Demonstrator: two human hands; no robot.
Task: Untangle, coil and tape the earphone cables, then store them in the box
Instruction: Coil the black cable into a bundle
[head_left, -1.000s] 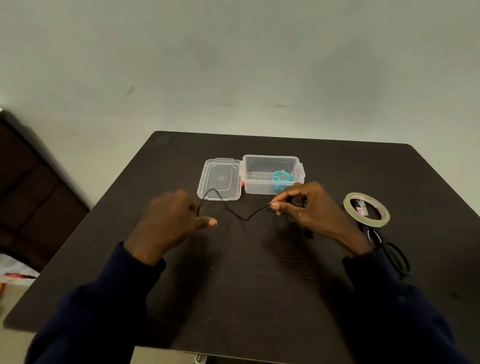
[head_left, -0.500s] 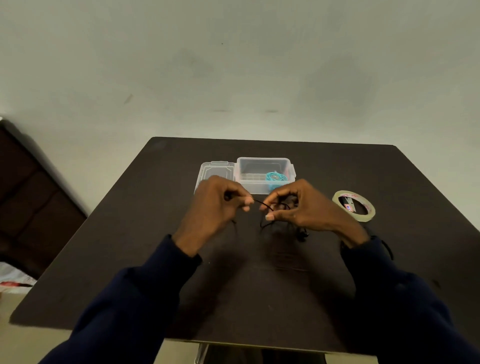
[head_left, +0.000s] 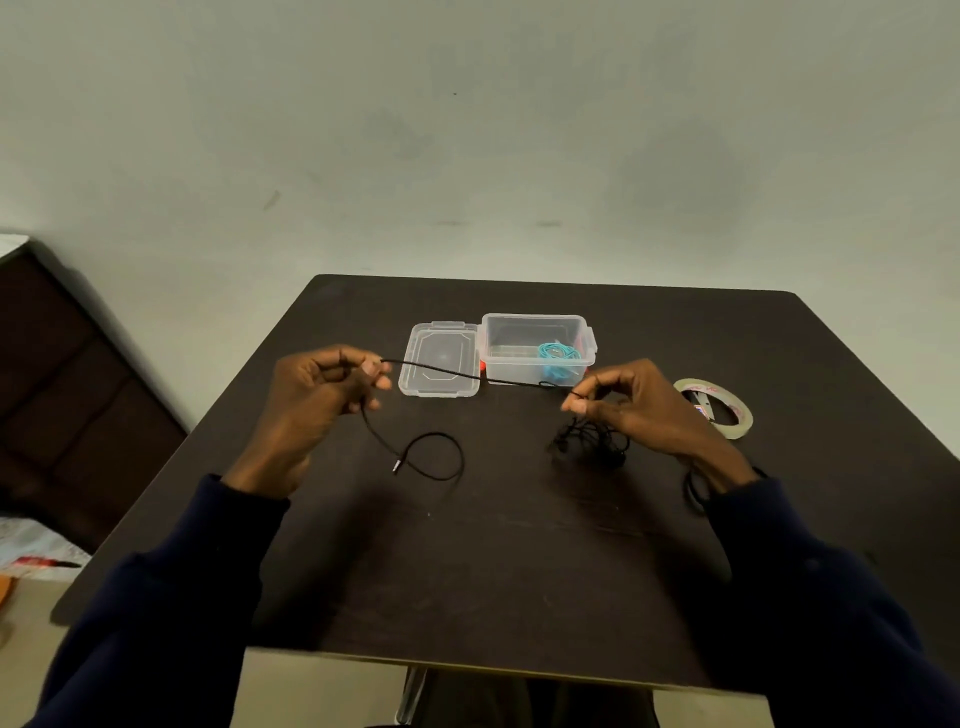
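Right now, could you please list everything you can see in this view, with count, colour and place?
Table: one, dark brown, centre.
Box: one, clear plastic, open, far middle of table.
Lid: one, clear, flat beside the box on its left.
Teal earphone coil: one, inside the box.
Black earphone cable: one, stretched between both hands; plug end looped on the table, a tangled bunch under the right hand.
Second black cable: one, partly hidden by the right wrist.
Tape roll: one, clear, right of the box.
Wall: pale grey-green, behind.
Dark furniture: far left.
Left hand: pinching the cable.
Right hand: pinching the cable.
Sleeves: two, navy.
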